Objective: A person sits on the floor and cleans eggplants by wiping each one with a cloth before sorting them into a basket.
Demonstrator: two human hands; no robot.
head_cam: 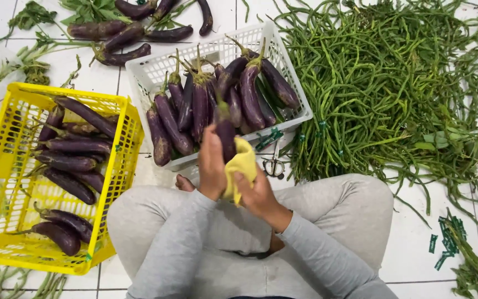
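Note:
My left hand [211, 163] grips a long purple eggplant [225, 133], held upright over my lap with its stem end up. My right hand [256, 194] holds a yellow cloth [243, 166] pressed against the lower part of that eggplant. Just beyond my hands a white plastic basket [150, 72] holds several purple eggplants, stems pointing away from me. I sit cross-legged on the white tiled floor in grey clothes.
A yellow plastic crate [6, 166] with several eggplants sits at my left. More eggplants [123, 36] lie loose on the floor at the top. A big heap of green long beans [394, 83] fills the right side. Scissors [274, 166] and green ties [449, 238] lie on the tiles.

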